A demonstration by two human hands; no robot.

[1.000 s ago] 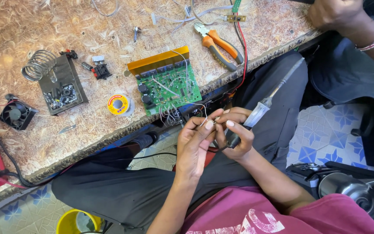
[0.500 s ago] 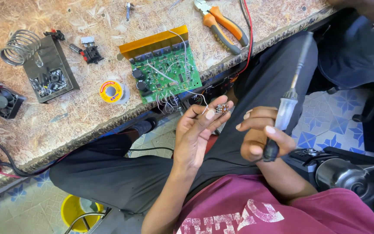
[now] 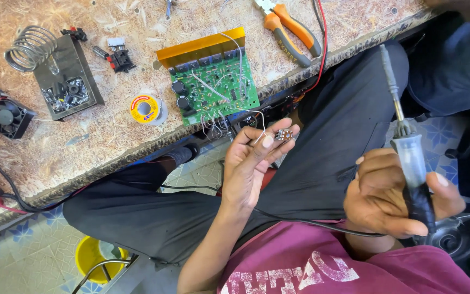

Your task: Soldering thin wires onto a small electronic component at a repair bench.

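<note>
Our two hands have drawn apart since a second ago, when they met over the lap with the iron's tip down at the little part. Now our right hand (image 3: pixel 393 198) is closed around the dark grip of the soldering iron (image 3: pixel 406 147) and has pulled back toward the body, the metal tip pointing up and away from the work, well clear of everything. Our left hand (image 3: pixel 251 163) stays raised in front of the table edge, pinching a small component board (image 3: pixel 284 134) between thumb and fingertips, with thin leads or wires trailing from it; the part is too small for us to tell whether a joint has been made on it. We judge that the heat has just come off and the piece is being held up to look at. On the table (image 3: pixel 110 130), a rough chipboard top, lie the green circuit board (image 3: pixel 213 87) with its yellow heat sink, a yellow solder spool (image 3: pixel 143 109) just beside it, orange-handled pliers (image 3: pixel 292 30), a coiled iron stand (image 3: pixel 55 68) and a small black fan (image 3: pixel 6 117). Below we see patterned floor tiles and a yellow bucket (image 3: pixel 93 256).
</note>
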